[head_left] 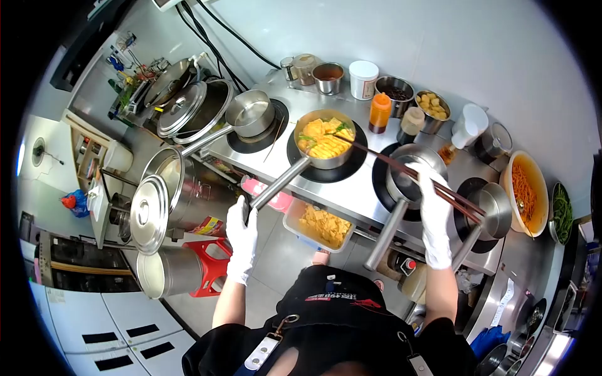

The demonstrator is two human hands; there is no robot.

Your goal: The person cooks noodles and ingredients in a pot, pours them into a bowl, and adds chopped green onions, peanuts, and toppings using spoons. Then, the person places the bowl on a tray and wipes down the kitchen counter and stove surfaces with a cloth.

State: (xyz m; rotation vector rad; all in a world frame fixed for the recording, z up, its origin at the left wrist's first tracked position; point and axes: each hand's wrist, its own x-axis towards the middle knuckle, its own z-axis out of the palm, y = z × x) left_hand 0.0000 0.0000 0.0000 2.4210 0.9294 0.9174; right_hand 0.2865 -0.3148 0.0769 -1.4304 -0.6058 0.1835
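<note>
My left hand (241,238), in a white glove, is closed at the end of the long handle of a saucepan (282,180). Yellow flat pieces (325,143) with some green leaves fill that saucepan, which sits on a round black burner (359,170). Long dark chopsticks (385,160) are gripped in my white-gloved right hand (433,216); their tips reach the food at the pan's right side. Below my right hand, another saucepan (401,188) stands on its burner with its handle toward me. A further saucepan (495,210) is to the right.
An empty-looking saucepan (251,116) stands on the left burner. Sauce bottles (380,113) and metal pots (328,78) line the back. A bowl of orange shreds (525,188) is at right. Below the counter edge is a tub of yellow pieces (323,229); a tall lidded pot (200,194) stands left.
</note>
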